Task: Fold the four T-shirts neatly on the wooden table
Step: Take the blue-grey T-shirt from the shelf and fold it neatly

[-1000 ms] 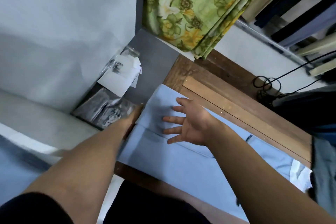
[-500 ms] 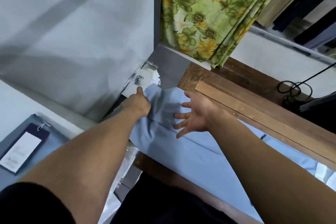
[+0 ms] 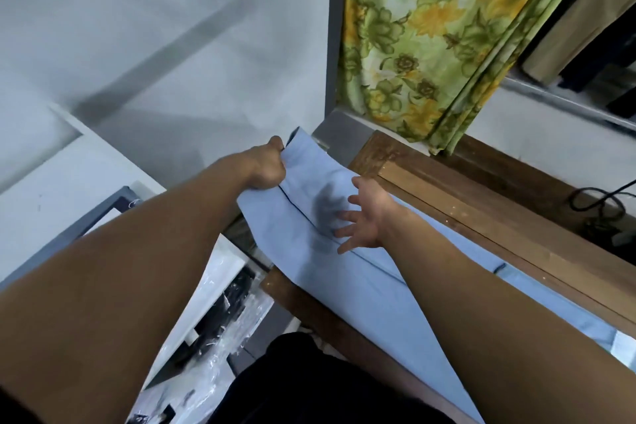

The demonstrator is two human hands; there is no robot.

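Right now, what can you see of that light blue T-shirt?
The light blue T-shirt is smooth cloth, laid lengthwise along the wooden table with a dark-edged fold line down it. The left hand grips its far end, lifted past the table's corner. The right hand, fingers spread, is over the fold; contact is unclear.

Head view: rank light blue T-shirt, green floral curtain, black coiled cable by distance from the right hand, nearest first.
1. Light blue T-shirt, directly under the right hand.
2. Green floral curtain, hanging just beyond it.
3. Black coiled cable, far right.

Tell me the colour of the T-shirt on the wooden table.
The T-shirt is plain light blue, best seen in the head view.
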